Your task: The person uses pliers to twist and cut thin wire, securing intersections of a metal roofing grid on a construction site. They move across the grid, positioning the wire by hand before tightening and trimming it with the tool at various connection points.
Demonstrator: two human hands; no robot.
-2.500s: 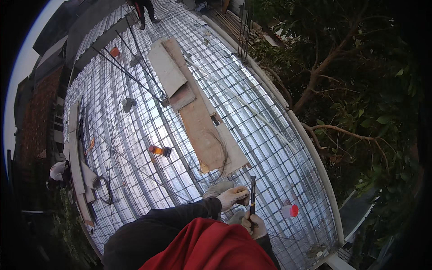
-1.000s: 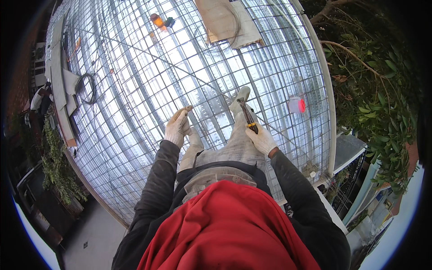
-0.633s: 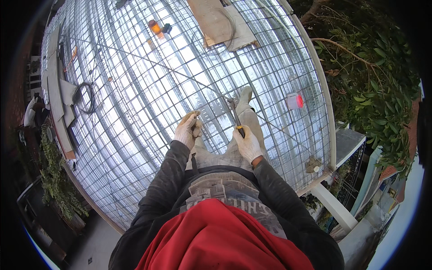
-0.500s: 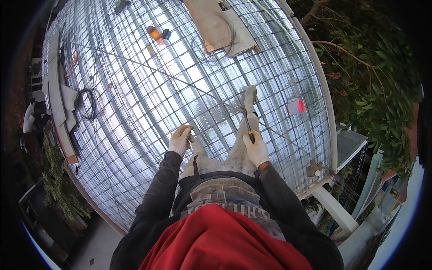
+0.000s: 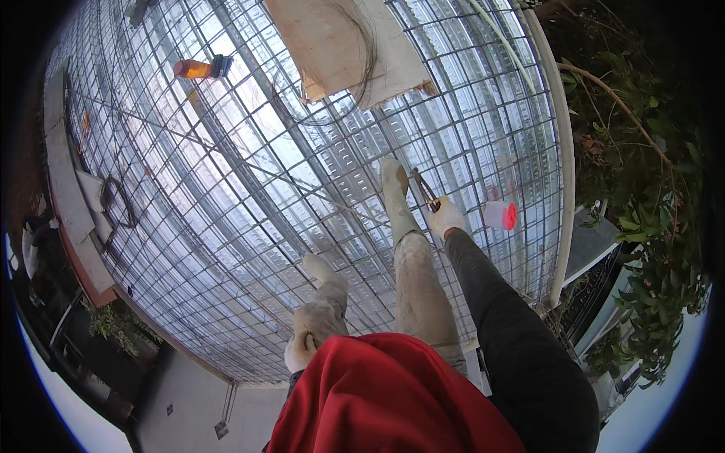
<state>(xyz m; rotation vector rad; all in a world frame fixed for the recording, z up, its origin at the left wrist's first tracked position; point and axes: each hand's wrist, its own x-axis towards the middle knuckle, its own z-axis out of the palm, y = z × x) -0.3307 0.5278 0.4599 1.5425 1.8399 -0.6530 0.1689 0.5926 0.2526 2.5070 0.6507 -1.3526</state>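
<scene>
My right hand [image 5: 445, 217], in a pale work glove, is closed round the handles of long dark pincers [image 5: 423, 186]. They reach out beside my right boot [image 5: 393, 181], just above the grid of steel reinforcing bars [image 5: 355, 162]. My left hand [image 5: 300, 349], gloved too, is low by my left thigh with its fingers curled; what it holds, if anything, is hidden. Both boots stand on the grid, the left boot [image 5: 321, 268] nearer to me. Under the bars lies shiny ribbed metal decking [image 5: 257, 204].
Plywood sheets [image 5: 332, 53] with loose wire lie ahead. An orange cylinder [image 5: 192, 69] with a dark end is further left. A clear tub with a pink lid [image 5: 500, 215] sits right of my hand. A wire coil [image 5: 117, 202] and boards [image 5: 72, 189] line the left edge; branches overhang the right.
My left hand has dropped back from in front of me to beside my thigh. My right arm has stretched forward with the pincers. The view has shifted, and my legs show more fully.
</scene>
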